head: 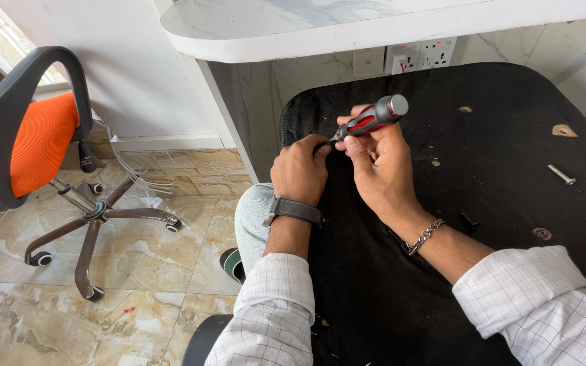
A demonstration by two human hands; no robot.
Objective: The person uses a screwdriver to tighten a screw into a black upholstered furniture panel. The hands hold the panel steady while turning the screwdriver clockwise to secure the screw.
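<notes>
My right hand (380,169) grips a red-and-black screwdriver (371,118) with a grey end cap, its tip angled down to the left. My left hand (300,169), with a dark watch on the wrist, is closed around the screwdriver's tip, and whatever small part sits there is hidden by the fingers. Both hands work over the upturned black underside of a chair seat (483,135) that rests on my lap. A silver bolt (561,175) lies loose on the seat at the right, and a small black screw (469,221) lies near my right wrist.
An orange-and-black office chair (28,149) on a wheeled base stands at the left on the marble tile floor. A white marble counter (374,24) overhangs ahead, with wall sockets (420,55) beneath it. Several bare screw holes dot the seat underside.
</notes>
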